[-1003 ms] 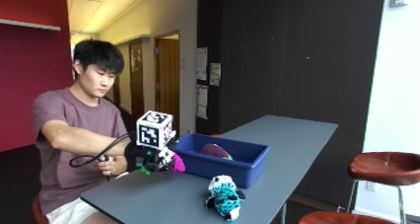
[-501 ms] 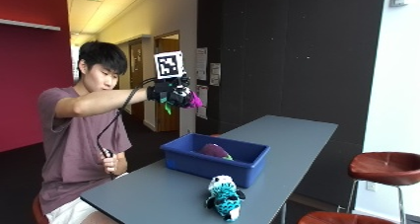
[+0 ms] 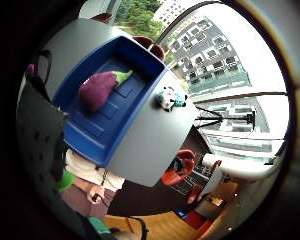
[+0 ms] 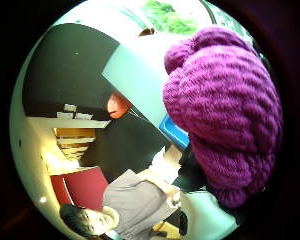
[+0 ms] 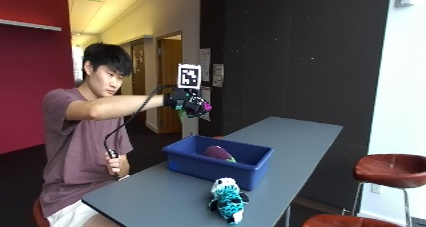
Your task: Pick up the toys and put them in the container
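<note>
Nearest the table edge, the teal and white plush panda point(image 5: 228, 201) lay on the grey table point(image 5: 153, 199), not yet collected. Behind it, the blue plastic container point(image 5: 219, 163) already held the purple plush eggplant point(image 5: 219, 152). High above it, my gloved right hand point(image 5: 188, 102) clutched a purple knitted toy point(image 4: 225, 115).

gloved hand point(image 5: 190, 103) raised, blue container point(image 5: 219, 163), table point(image 5: 293, 137)

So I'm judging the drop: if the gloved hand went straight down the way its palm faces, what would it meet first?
Probably the blue container, which sits below the right hand; the eggplant toy already lies inside. Depth is uncertain.
</note>
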{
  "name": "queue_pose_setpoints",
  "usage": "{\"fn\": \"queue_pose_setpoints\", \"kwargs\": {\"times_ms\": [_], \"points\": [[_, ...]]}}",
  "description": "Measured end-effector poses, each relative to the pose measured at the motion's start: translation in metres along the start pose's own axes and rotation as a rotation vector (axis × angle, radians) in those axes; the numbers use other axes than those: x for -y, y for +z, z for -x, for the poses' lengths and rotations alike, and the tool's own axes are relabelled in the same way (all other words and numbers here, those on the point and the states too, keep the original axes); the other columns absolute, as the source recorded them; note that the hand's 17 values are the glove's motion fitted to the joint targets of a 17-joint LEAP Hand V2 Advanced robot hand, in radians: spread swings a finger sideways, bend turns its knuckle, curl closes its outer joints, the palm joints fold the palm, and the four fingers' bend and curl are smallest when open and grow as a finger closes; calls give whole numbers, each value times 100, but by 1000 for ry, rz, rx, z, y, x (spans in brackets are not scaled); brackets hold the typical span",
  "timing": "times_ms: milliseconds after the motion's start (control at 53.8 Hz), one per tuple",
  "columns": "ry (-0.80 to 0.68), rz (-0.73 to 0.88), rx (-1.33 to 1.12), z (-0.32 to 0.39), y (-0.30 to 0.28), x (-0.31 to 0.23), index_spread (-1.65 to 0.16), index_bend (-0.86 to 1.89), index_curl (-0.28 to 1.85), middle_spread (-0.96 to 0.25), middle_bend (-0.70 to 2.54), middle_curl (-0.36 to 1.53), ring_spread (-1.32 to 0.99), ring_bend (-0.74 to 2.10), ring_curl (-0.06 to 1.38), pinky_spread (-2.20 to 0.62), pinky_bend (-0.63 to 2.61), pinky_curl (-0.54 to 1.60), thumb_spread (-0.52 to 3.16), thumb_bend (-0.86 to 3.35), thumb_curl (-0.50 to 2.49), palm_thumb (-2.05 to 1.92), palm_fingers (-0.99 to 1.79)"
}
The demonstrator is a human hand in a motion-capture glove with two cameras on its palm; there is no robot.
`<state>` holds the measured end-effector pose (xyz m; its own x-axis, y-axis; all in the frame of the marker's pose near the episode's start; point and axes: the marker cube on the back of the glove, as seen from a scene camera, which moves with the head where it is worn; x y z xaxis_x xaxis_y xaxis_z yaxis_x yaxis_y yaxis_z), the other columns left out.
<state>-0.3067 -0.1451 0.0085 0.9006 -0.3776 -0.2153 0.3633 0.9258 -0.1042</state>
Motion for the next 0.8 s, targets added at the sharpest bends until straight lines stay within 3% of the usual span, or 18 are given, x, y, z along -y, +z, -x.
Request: {"fn": "queue_pose_setpoints", "kwargs": {"times_ms": [149,167,186,204,223,260,297,390,501,576,743,799], "points": [[107,175,-78,8,26,11,-25,33,69,-30,94,93,-31,162,66,-39,143,65,98,-7,82,38,48],[122,184,-73,9,28,13,-23,16,64,-29,82,89,-30,155,64,-38,143,64,102,-10,78,30,11],[137,187,-65,9,29,15,-22,16,68,-28,78,88,-30,154,66,-36,145,67,105,-9,75,26,0],[153,186,-62,10,30,16,-21,15,68,-28,73,86,-29,152,66,-35,145,66,107,-9,73,23,-9],[167,184,-66,9,31,18,-22,15,67,-29,82,88,-30,156,65,-37,146,64,110,-5,73,25,22],[166,176,-81,8,32,19,-21,9,58,-26,61,80,-29,139,58,-31,140,59,112,-8,67,16,-20],[131,167,-64,10,30,20,-20,11,54,-23,51,76,-27,128,54,-26,138,57,114,-7,64,11,-29],[49,141,57,18,21,20,-19,8,47,-16,37,68,-23,110,46,-18,131,51,117,-5,57,4,-30],[29,133,33,-9,12,16,-18,7,41,-9,24,61,-16,89,39,-9,122,46,120,-4,51,-1,-34],[112,130,35,-24,7,15,-18,6,37,-6,18,58,-13,80,36,-5,116,43,121,-4,48,-3,-31],[74,142,29,-90,5,-2,-19,6,29,-4,14,50,-7,66,31,-1,107,39,122,-3,42,-3,-29],[180,141,108,-108,5,-3,-19,6,27,-4,13,47,-6,63,30,0,105,38,122,-4,40,-3,-28]]}}
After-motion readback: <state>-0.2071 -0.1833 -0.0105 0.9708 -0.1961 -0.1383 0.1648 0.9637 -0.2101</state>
